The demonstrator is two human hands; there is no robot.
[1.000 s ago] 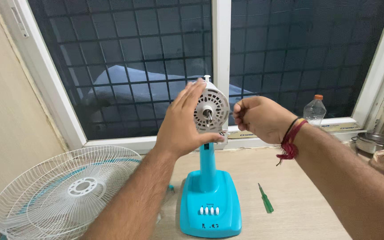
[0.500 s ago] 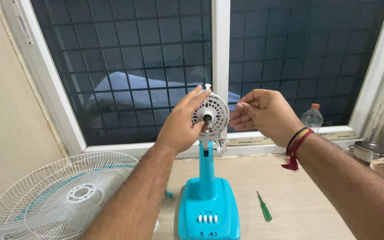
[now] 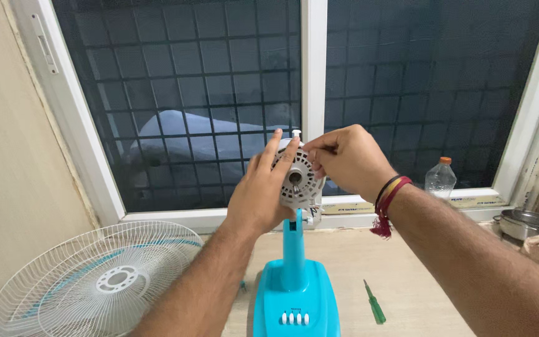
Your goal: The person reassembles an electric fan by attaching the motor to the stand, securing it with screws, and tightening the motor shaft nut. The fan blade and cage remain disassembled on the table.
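Your left hand (image 3: 258,196) braces the fan motor (image 3: 299,181) atop the blue stand (image 3: 294,249), fingers spread along its left rim. Your right hand (image 3: 344,159) is pressed together at the motor's upper right edge, fingertips pinched; what they pinch cannot be told. The shaft points toward you. A green screwdriver (image 3: 373,301) lies on the table (image 3: 419,268), the fan guard (image 3: 95,281) at left.

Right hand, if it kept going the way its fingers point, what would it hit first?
The right hand points left at the top of the fan motor. Its fingertips already look to touch the rim there; just beyond are the left hand's fingers, though depth is unclear.
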